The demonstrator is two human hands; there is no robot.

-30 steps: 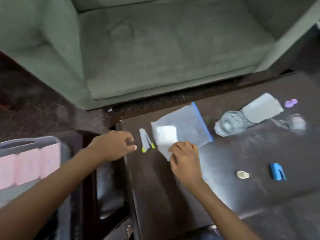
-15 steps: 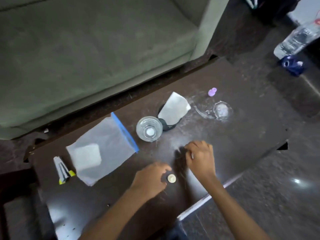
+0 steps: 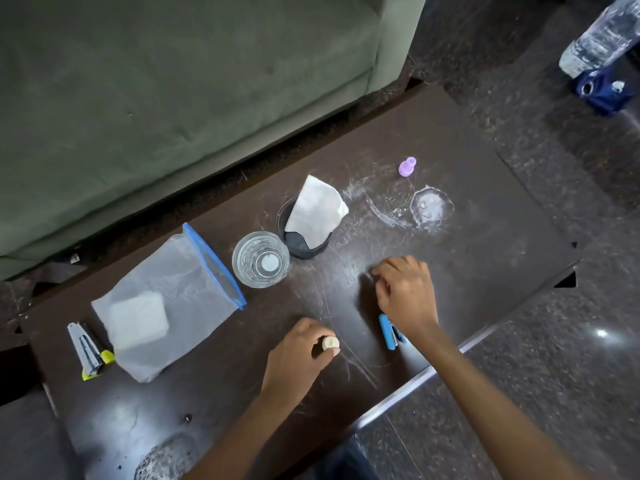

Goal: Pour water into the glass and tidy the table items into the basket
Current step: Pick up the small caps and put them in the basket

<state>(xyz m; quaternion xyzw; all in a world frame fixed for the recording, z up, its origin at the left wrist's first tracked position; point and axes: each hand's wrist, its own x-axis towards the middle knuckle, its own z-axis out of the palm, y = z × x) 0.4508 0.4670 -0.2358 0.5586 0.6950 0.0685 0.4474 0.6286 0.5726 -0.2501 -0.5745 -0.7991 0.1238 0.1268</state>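
On the dark table (image 3: 485, 188) stands a clear glass (image 3: 260, 259). My left hand (image 3: 298, 353) pinches a small cream round piece (image 3: 330, 343) near the front edge. My right hand (image 3: 405, 294) rests curled on the table above a blue clip (image 3: 387, 331), which it partly covers; whether it holds anything I cannot tell. A zip bag (image 3: 166, 303) with a white pad lies at the left, beside folded grey and yellow packets (image 3: 86, 349). A black cup (image 3: 304, 233) holds a white tissue. A purple cap (image 3: 407, 166) and a clear lid (image 3: 431, 206) lie further back. The basket is not in view.
A green sofa (image 3: 173, 98) runs along the table's far side. On the floor at the top right lies a plastic water bottle (image 3: 602, 36) beside a dark blue object (image 3: 602, 91). The table's front edge runs diagonally just under my arms.
The view swung right from the table's left end. My left hand left the packets and closed on the cream piece. My right hand left the zip bag and now lies over the blue clip.
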